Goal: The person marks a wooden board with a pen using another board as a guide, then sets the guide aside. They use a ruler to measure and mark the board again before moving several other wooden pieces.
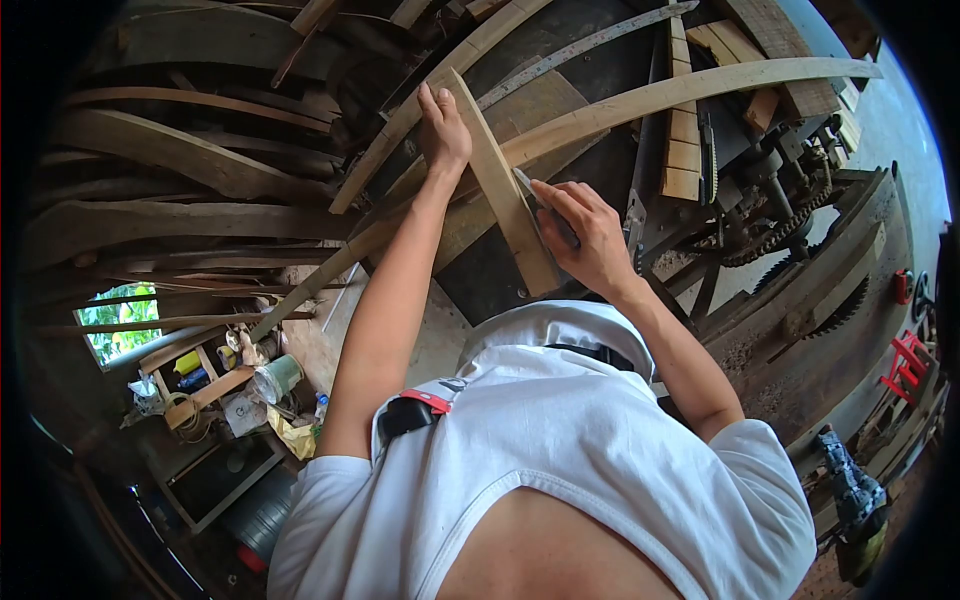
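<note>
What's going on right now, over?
Left hand steadies upper end of wooden slat. Right hand works a blade along its edge. Curved planks crowd behind.

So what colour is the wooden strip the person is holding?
Pale tan wooden strip, seen in the head view.

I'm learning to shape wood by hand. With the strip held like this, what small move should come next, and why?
Probably a short stroke of the blade along the strip's edge. The left hand steadies the strip near its upper end, while the right hand holds the blade against its right edge, about midway, so the strip seems braced for it.
</note>
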Tool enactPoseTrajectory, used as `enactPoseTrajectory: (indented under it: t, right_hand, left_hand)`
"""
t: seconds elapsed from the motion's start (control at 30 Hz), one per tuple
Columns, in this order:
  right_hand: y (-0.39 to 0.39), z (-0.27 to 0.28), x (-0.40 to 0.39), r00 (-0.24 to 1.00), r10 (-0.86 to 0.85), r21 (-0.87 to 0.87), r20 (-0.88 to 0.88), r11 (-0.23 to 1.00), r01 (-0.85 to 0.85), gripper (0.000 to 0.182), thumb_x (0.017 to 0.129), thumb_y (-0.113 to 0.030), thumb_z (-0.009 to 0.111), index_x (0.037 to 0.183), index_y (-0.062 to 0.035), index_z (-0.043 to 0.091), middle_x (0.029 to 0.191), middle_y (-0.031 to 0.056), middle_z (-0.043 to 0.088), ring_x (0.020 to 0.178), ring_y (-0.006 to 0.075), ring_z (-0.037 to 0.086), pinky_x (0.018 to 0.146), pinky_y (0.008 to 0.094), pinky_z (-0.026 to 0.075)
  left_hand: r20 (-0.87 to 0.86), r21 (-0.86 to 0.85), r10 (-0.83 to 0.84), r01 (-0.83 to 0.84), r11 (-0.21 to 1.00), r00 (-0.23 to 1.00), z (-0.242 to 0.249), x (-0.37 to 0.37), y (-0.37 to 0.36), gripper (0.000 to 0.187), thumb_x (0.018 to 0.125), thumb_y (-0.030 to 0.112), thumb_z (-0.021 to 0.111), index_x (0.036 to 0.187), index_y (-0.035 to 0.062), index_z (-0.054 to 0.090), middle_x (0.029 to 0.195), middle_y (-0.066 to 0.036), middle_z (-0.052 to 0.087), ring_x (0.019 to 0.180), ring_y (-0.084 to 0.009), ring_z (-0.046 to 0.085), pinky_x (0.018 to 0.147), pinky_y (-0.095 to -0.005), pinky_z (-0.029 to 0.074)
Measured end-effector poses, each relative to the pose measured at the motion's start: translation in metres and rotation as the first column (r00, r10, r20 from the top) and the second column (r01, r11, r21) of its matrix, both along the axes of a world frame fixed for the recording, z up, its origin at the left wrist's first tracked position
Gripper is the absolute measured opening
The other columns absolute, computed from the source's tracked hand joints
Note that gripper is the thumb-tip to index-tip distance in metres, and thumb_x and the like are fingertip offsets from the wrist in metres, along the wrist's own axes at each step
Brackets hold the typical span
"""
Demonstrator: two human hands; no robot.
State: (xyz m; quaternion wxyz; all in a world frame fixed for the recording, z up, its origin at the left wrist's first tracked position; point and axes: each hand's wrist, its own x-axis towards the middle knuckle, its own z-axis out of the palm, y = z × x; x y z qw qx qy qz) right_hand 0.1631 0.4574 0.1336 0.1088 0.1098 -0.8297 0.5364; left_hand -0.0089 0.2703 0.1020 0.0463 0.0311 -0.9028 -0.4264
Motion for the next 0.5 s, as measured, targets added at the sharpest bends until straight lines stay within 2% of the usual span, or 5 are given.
enactPoseTrajectory:
  t: [0.5]
  right_hand:
    - [-0.0087, 0.0014, -0.0008, 0.999, -0.026, 0.063, -0.023, 0.998, 0.028, 0.038, 0.084, -0.003, 0.068, 0.122, -0.0002, 0.067, 0.095, 0.0130, 0.065, 0.088, 0.0306, 0.063, 0.079, 0.0404, 0.055]
  left_hand:
    - [0.020, -0.002, -0.005, 0.005, 1.000, 1.000, 0.0004, -0.0007, 0.0015, 0.067, 0.111, 0.041, 0.028, 0.158, -0.0061, 0.022, 0.159, -0.033, 0.034, 0.145, -0.0446, 0.041, 0.119, -0.0440, 0.035]
